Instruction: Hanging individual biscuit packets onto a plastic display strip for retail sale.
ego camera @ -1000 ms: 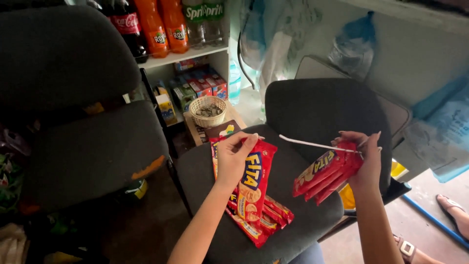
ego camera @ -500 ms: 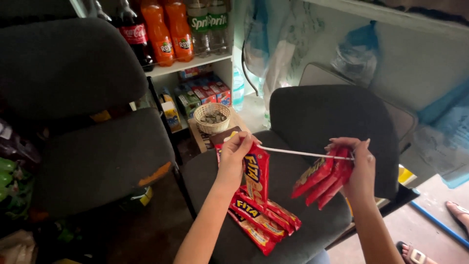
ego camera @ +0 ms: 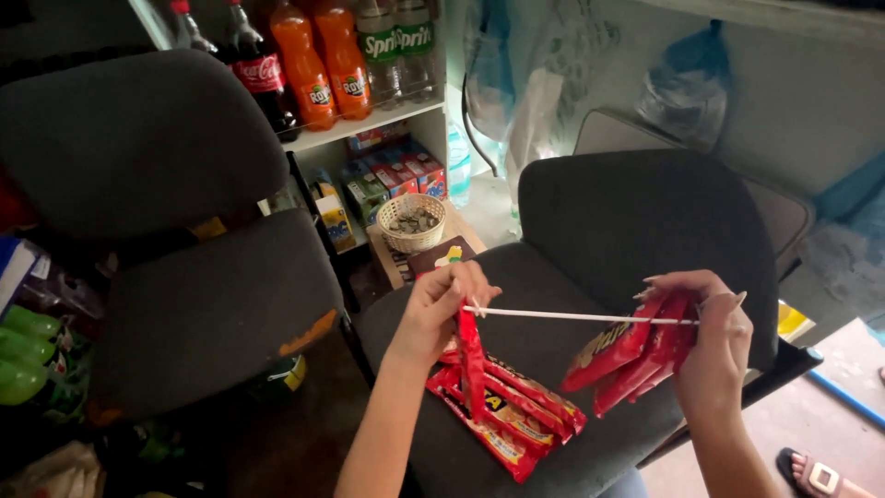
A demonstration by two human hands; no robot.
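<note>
A thin white strip is stretched level between the two hands, above the seat of a dark chair. The left hand is closed around the left end of the strip, and its fingers also pinch the top of one red snack packet, which hangs down on its edge. The right hand holds the right end of the strip, with its fingers curled shut around a bunch of red packets. These packets hang from the strip and lean down to the left.

Below the left hand, a pile of the same red packets lies flat on the near part of the chair seat. The hanging packet touches this pile or is just above it; I cannot tell which.

To the left stands a second dark chair, well apart from the hands. Between the two chairs, farther away, a small woven basket sits on a low surface. Behind it is a white shelf with a row of drink bottles on top, orange, dark and clear ones. Small coloured juice boxes stand under the shelf. Green bottles lie at the far left edge. At the near right corner, a foot in a sandal rests on the floor.
</note>
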